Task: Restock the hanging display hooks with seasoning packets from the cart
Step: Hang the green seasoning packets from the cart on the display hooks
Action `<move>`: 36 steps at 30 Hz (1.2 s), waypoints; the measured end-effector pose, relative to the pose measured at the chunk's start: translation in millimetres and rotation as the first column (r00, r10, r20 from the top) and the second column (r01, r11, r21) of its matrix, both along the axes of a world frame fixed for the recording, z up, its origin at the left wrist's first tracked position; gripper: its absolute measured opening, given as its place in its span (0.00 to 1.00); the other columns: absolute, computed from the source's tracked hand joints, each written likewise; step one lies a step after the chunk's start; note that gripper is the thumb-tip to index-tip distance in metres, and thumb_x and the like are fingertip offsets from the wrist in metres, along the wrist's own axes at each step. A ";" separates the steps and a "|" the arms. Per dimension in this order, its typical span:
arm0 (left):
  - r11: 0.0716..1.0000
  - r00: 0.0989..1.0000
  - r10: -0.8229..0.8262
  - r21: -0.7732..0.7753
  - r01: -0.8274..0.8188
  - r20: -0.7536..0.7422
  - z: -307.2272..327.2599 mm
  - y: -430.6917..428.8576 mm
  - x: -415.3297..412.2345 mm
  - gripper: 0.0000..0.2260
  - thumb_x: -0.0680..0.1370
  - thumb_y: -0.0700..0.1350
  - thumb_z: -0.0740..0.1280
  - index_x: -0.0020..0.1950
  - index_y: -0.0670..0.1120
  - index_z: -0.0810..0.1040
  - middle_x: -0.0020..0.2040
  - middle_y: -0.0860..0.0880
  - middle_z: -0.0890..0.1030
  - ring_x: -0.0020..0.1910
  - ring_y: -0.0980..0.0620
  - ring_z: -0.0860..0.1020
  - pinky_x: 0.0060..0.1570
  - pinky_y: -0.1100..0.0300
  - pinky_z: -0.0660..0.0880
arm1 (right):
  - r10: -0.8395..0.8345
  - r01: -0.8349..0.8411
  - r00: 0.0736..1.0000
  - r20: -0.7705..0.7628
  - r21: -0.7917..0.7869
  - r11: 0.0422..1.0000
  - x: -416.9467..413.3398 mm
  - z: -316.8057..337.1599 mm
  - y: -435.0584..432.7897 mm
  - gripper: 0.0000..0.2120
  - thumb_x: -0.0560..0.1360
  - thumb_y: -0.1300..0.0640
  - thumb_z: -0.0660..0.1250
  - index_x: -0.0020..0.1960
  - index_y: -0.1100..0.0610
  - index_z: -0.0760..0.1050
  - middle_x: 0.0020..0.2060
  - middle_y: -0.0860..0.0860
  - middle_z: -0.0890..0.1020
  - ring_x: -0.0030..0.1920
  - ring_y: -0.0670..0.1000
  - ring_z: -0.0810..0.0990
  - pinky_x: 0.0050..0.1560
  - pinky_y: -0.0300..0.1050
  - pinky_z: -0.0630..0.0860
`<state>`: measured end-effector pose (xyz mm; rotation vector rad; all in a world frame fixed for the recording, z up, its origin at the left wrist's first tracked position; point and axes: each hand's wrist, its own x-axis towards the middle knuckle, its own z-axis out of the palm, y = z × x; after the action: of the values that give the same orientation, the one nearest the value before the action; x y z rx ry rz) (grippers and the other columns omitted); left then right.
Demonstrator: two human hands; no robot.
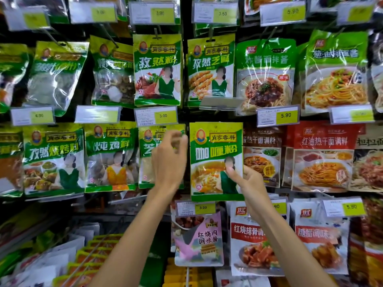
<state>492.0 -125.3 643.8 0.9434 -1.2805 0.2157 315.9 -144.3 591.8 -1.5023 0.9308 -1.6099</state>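
A green and yellow curry powder packet (215, 150) is held up flat against the middle row of the hanging display. My right hand (246, 181) pinches its lower right side, thumb on the front. My left hand (169, 160) is raised just left of the packet, fingers loosely curled near the packet's top left corner, in front of a green sesame packet (148, 154) on its hook. Whether the left fingers touch anything I cannot tell. The hook behind the curry packet is hidden.
Rows of hanging seasoning packets with yellow price tags (163, 116) fill the wall. One tag holder (219, 102) above the curry packet is flipped up. Red and white sauce packets (255, 241) hang below. Stacked packets in the cart (89, 257) lie at lower left.
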 end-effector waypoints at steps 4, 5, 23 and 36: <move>0.814 0.827 0.525 -0.404 -0.418 0.201 29.1 -18.4 29.0 0.10 0.80 0.41 0.62 0.59 0.39 0.76 0.53 0.41 0.78 0.52 0.44 0.76 0.51 0.57 0.71 | -0.029 0.029 1.000 -0.002 0.009 1.000 -9.8 -2.3 -7.5 0.06 0.77 0.55 0.68 0.48 0.57 0.80 0.44 0.52 0.85 0.46 0.49 0.82 0.43 0.37 0.74; 0.767 0.771 0.596 -0.445 -0.462 0.226 34.9 -25.6 34.9 0.12 0.80 0.41 0.62 0.61 0.39 0.75 0.55 0.40 0.77 0.54 0.42 0.76 0.54 0.53 0.71 | -0.042 0.042 0.999 -0.001 0.007 0.999 -10.9 0.4 -8.8 0.07 0.77 0.55 0.68 0.47 0.58 0.80 0.44 0.53 0.85 0.46 0.50 0.82 0.44 0.39 0.75; 0.713 0.659 0.668 -0.549 -0.436 0.345 39.4 -60.0 62.4 0.15 0.80 0.43 0.61 0.65 0.38 0.73 0.58 0.39 0.77 0.59 0.45 0.68 0.63 0.48 0.65 | -0.141 0.144 0.989 -0.045 0.071 0.987 -10.9 24.6 -20.9 0.22 0.74 0.52 0.71 0.48 0.73 0.74 0.53 0.71 0.77 0.51 0.65 0.78 0.57 0.60 0.73; 0.735 0.676 0.648 -0.521 -0.434 0.351 39.3 -56.5 60.9 0.15 0.80 0.43 0.61 0.64 0.38 0.73 0.58 0.39 0.77 0.59 0.43 0.70 0.63 0.48 0.65 | -0.559 0.549 0.786 -0.263 -0.117 0.828 8.6 14.9 -44.6 0.20 0.73 0.47 0.71 0.31 0.60 0.70 0.24 0.51 0.68 0.24 0.48 0.61 0.26 0.43 0.55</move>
<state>552.8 -181.8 683.1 0.9220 -1.3138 1.2552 324.5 -188.8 606.7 -1.6048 1.6433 -1.8352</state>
